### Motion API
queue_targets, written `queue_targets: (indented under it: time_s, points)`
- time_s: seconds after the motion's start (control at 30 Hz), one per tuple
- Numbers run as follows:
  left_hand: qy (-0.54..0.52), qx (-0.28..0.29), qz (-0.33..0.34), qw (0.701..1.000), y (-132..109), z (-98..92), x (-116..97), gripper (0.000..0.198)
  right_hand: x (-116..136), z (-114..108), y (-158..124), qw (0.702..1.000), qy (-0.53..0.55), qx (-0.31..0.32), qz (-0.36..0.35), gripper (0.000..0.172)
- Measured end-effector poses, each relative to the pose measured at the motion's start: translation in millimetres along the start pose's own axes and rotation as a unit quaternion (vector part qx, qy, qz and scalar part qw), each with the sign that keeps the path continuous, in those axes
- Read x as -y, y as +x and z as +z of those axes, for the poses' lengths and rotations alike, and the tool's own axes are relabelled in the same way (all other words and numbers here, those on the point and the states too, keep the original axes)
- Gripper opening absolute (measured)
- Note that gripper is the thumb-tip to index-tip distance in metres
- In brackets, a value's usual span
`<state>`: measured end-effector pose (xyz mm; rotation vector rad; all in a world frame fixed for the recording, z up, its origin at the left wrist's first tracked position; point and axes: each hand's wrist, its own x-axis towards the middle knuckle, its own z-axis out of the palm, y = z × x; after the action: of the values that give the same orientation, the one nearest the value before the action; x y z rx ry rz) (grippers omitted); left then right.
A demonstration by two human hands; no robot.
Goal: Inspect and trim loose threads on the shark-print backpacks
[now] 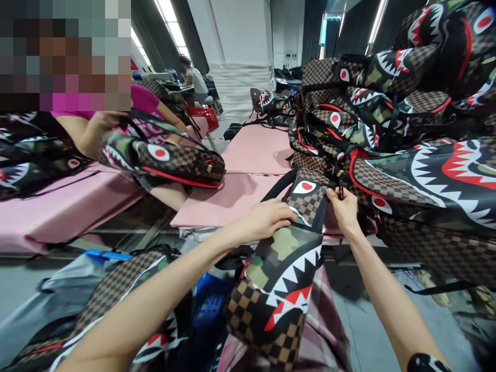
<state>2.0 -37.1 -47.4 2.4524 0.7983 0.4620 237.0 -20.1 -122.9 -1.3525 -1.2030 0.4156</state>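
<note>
A backpack (282,279) with brown checks, camouflage and a shark-mouth print lies across my lap, its top resting against the pink table's near edge. My left hand (267,219) grips the bag's upper left side, fingers curled over the fabric. My right hand (343,209) pinches a small dark zipper pull or strap at the bag's top right. Both hands are closed on the bag.
A tall pile of the same backpacks (406,113) fills the right side. The pink table (248,155) runs ahead. At the left, a person in a pink top holds another backpack (166,160). More bags (116,289) lie at the lower left.
</note>
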Motion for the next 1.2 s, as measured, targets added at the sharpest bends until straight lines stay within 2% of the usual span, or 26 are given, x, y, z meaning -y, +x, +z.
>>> queue_targets:
  time_s: [0.1,0.17,0.27,0.3,0.33,0.37,0.4,0.47,0.53,0.6,0.63,0.73,0.83,0.97,1.07,1.13,1.2]
  points:
    - [-0.055,0.055,-0.003,0.997,4,18.7,-3,0.025,-14,-8,28,0.998,0.043,-0.033,0.045,0.032]
    - [-0.062,0.094,-0.016,0.994,5,30.9,-8,0.025,-14,-19,36,0.998,0.030,-0.040,0.047,0.030]
    - [-0.027,0.123,-0.044,0.991,1,33.9,-13,0.025,5,-42,13,0.998,-0.038,-0.038,-0.018,0.028]
    - [-0.021,0.134,-0.051,0.989,0,30.7,-14,0.026,13,-48,-3,0.996,-0.068,-0.012,-0.055,0.028]
    - [-0.018,0.148,-0.055,0.987,0,26.6,-15,0.027,22,-53,-22,0.990,-0.096,0.041,-0.090,0.025]
    - [-0.008,0.157,-0.051,0.986,1,22.4,-16,0.027,30,-57,-42,0.973,-0.112,0.159,-0.122,0.022]
    - [0.014,0.155,-0.044,0.987,3,18.9,-17,0.027,37,-60,-61,0.942,-0.121,0.280,-0.142,0.019]
    - [0.091,0.120,0.003,0.989,12,16.8,-19,0.024,46,-61,-91,0.906,-0.167,0.363,-0.142,0.015]
    - [0.176,0.084,0.088,0.977,25,22.4,-19,0.027,49,-60,-107,0.896,-0.189,0.381,-0.126,0.010]
    - [0.225,0.105,0.159,0.956,39,33.6,-16,0.045,51,-59,-110,0.898,-0.181,0.385,-0.112,0.007]
    - [0.241,0.127,0.174,0.946,45,40.1,-13,0.057,51,-58,-109,0.901,-0.172,0.383,-0.104,0.006]
    - [0.282,0.144,0.151,0.936,55,58.2,-2,0.082,54,-51,-108,0.912,-0.147,0.371,-0.088,0.007]
    - [0.301,0.103,0.131,0.939,55,73.0,9,0.091,54,-39,-110,0.916,-0.096,0.383,-0.071,0.008]
    - [0.293,0.009,0.117,0.949,49,83.5,20,0.082,51,-25,-111,0.922,-0.022,0.386,-0.008,0.011]
    - [0.240,-0.029,0.117,0.963,40,74.1,25,0.076,53,-28,-109,0.917,-0.030,0.396,-0.025,0.009]
    - [0.179,-0.039,0.124,0.975,27,61.6,24,0.051,55,-35,-108,0.906,-0.052,0.417,-0.057,0.004]
    - [0.112,-0.020,0.134,0.984,7,51.2,19,0.025,56,-41,-109,0.897,-0.066,0.431,-0.074,0.002]
